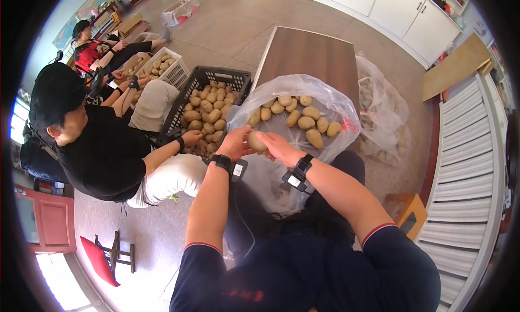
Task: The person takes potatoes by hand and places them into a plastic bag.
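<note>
A potato is held between my two hands, over the near left rim of a clear plastic bag. My left hand closes on its left side. Fingers of my right hand wrap it from the right, the thumb lying on top. Inside the open bag, several loose potatoes rest on a brown tabletop. Part of the bag hangs down toward my lap.
Left of me stands a black crate of potatoes, with a co-worker's hand in it. Beyond are a white crate and another seated person. Filled bags sit right of the table, near a radiator.
</note>
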{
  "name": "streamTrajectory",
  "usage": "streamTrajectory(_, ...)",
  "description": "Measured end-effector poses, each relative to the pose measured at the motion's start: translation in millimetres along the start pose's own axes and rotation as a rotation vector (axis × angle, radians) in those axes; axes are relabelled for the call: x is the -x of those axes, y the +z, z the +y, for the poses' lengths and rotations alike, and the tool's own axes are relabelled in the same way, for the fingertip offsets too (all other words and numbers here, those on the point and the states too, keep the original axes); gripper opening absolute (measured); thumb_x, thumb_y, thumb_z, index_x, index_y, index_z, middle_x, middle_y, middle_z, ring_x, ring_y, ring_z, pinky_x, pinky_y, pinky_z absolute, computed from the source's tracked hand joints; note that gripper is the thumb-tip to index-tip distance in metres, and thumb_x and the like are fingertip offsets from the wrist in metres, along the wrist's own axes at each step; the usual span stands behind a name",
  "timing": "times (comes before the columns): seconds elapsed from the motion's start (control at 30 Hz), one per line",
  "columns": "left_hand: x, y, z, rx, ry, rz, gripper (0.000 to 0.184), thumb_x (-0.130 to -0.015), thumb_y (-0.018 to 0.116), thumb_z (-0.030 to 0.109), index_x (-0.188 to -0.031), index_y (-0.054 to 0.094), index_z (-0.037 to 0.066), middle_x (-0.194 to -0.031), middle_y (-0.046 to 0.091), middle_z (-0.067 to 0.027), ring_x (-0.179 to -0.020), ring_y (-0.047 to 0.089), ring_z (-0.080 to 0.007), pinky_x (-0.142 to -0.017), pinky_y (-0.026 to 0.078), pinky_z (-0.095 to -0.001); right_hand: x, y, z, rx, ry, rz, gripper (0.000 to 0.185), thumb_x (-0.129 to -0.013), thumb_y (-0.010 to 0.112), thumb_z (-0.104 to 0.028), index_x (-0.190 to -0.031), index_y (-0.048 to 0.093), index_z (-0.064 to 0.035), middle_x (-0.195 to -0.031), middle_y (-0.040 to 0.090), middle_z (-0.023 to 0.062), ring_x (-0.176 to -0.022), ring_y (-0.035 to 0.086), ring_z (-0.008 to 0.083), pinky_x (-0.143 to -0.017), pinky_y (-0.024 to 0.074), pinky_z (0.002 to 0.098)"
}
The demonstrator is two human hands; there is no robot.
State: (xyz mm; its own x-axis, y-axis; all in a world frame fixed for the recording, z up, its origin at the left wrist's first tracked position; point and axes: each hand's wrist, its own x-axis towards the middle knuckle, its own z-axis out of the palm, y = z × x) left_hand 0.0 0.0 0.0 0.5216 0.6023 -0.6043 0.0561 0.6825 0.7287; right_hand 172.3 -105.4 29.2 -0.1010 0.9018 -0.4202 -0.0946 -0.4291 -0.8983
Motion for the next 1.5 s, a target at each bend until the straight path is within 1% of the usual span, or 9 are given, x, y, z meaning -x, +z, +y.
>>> streamTrajectory(0.07, 9, 7, 5, -0.041, 0.003, -0.141, 0.033, -0.095, 0.054, 0.042, -0.11, 0.056, 0.013, -0.1, 0.063, -0.0054, -0.091, 0.063, -0.0207, -0.074, 0.054, -0.0394, -2, 1, -2, 0.06, -0.032, 0.01, 0.05, -0.097, 0.049, -0.051, -0.103, 0.061, -0.0032, -0.078, 0.062, 0.0057, -0.061, 0.057, 0.0093, -0.05, 0.0426, 0.0254)
streamTrajectory(0.2, 13, 10, 10, -0.128, -0.005, -0.129, 0.028, -0.097, 0.054, 0.041, -0.106, 0.058, 0.015, -0.09, 0.065, -0.0029, -0.074, 0.063, -0.0164, -0.052, 0.047, -0.029, -3, 6, 0, 0.11, -0.118, 0.097, 0.049, -0.097, 0.051, -0.049, -0.1, 0.062, -0.0013, -0.074, 0.061, 0.0043, -0.059, 0.056, 0.0099, -0.051, 0.0427, 0.0251)
streamTrajectory(0.4, 18, 14, 12, -0.14, 0.006, -0.088, 0.03, -0.096, 0.055, 0.044, -0.102, 0.058, 0.014, -0.079, 0.062, -0.0016, -0.06, 0.059, -0.0157, -0.045, 0.041, -0.0273, -12, -11, 19, 0.161, -0.203, 0.157, 0.043, -0.097, 0.053, -0.042, -0.104, 0.064, 0.0, -0.077, 0.063, 0.0057, -0.064, 0.059, 0.0115, -0.054, 0.045, 0.0278)
streamTrajectory(0.47, 15, 9, 12, -0.078, 0.023, -0.072, 0.03, -0.096, 0.056, 0.043, -0.1, 0.058, 0.014, -0.079, 0.062, -0.0021, -0.055, 0.056, -0.0157, -0.043, 0.038, -0.0277, -11, -17, 23, 0.265, -0.208, 0.224, 0.04, -0.096, 0.054, -0.038, -0.103, 0.064, 0.0001, -0.082, 0.066, 0.0121, -0.07, 0.063, 0.0203, -0.061, 0.0485, 0.0348)
streamTrajectory(0.57, 16, 2, 14, 0.054, 0.095, 0.027, 0.033, -0.097, 0.052, 0.043, -0.099, 0.058, 0.011, -0.077, 0.061, -0.0032, -0.055, 0.055, -0.0177, -0.044, 0.04, -0.0302, -16, -44, 49, 0.559, -0.471, 0.385, 0.032, -0.092, 0.058, -0.031, -0.102, 0.064, -0.0001, -0.087, 0.067, 0.0178, -0.081, 0.064, 0.0319, -0.071, 0.0489, 0.0417)
streamTrajectory(0.7, 5, -14, 12, 0.243, 0.121, 0.232, 0.034, -0.097, 0.051, 0.044, -0.099, 0.057, 0.01, -0.079, 0.061, -0.004, -0.056, 0.056, -0.0185, -0.045, 0.042, -0.0309, -6, -83, 68, 0.698, -0.491, 0.58, 0.027, -0.086, 0.063, -0.023, -0.103, 0.064, -0.0022, -0.094, 0.065, 0.0198, -0.093, 0.06, 0.0391, -0.082, 0.0468, 0.0458)
streamTrajectory(0.87, -5, -42, 12, 0.571, 0.155, 0.393, 0.034, -0.097, 0.053, 0.038, -0.11, 0.056, 0.007, -0.087, 0.062, -0.0099, -0.061, 0.057, -0.0243, -0.051, 0.051, -0.0353, 14, -105, 77, 1.168, -0.336, 0.852, 0.041, -0.079, 0.064, -0.014, -0.118, 0.057, -0.007, -0.118, 0.055, 0.0167, -0.104, 0.054, 0.0421, -0.092, 0.0435, 0.049)
streamTrajectory(1.07, -9, -74, 6, 0.73, 0.195, 0.466, 0.035, -0.098, 0.05, 0.031, -0.115, 0.054, 0.001, -0.096, 0.061, -0.0155, -0.074, 0.061, -0.029, -0.059, 0.056, -0.0393, 20, -107, 83, 1.19, -0.164, 0.762, 0.053, -0.077, 0.066, -0.01, -0.127, 0.051, -0.0108, -0.131, 0.045, 0.016, -0.105, 0.054, 0.0427, -0.09, 0.0472, 0.049)
streamTrajectory(1.5, -24, -102, -9, 0.859, 0.33, 0.597, 0.026, -0.094, 0.055, 0.015, -0.116, 0.055, 0.0, -0.108, 0.059, -0.0173, -0.087, 0.062, -0.033, -0.065, 0.06, -0.0415, 26, -102, 85, 1.233, -0.028, 0.612, 0.059, -0.073, 0.067, -0.012, -0.129, 0.047, -0.0132, -0.127, 0.049, 0.0172, -0.104, 0.058, 0.0437, -0.087, 0.0499, 0.0513)
